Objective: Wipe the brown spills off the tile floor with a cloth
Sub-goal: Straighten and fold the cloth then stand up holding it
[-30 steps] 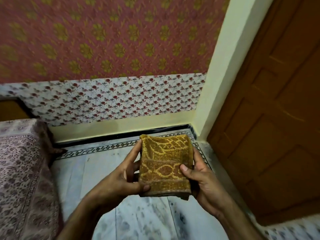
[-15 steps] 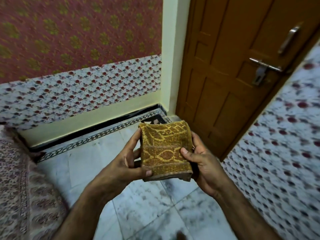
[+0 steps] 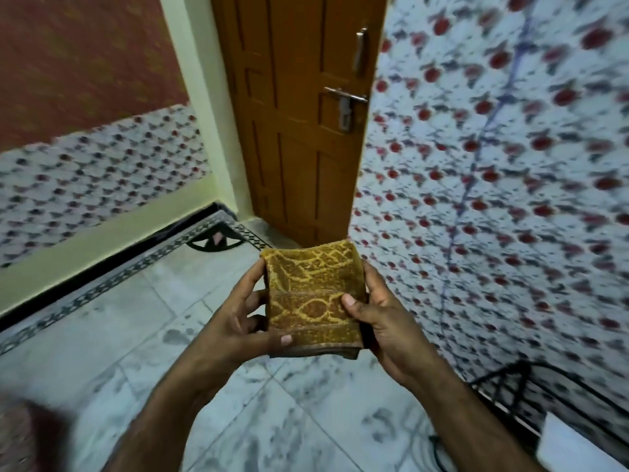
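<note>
Folded mustard-and-brown patterned terry cloth is held up in the air in front of the person, above the white grey-veined marble tile floor, not touching it. Cloth is a compact, roughly square stack, patterned face towards the camera, layered folded edges showing along its bottom.

Left hand grips the cloth's left side: thumb pressed across the lower front edge, index finger lying up along the left edge, other fingers curled behind. Right hand grips the right side: thumb flat on the front face about mid-height, fingers wrapped round the back and out of sight. Both hands closed on the cloth, both forearms bare.

Floor under the hands shows dark grey mottling; can't tell veining from stain at this blur. One darker blotch sits on a tile to the left of the left wrist.

Black-and-white mosaic border strip runs along the floor edge by the left wall. Straight ahead, a brown panelled wooden door with a metal lever handle. Cream door frame on its left. Red-flower patterned wall tiles fill the right side, heavily motion-blurred. Black metal wire rack at lower right, against that wall.
</note>
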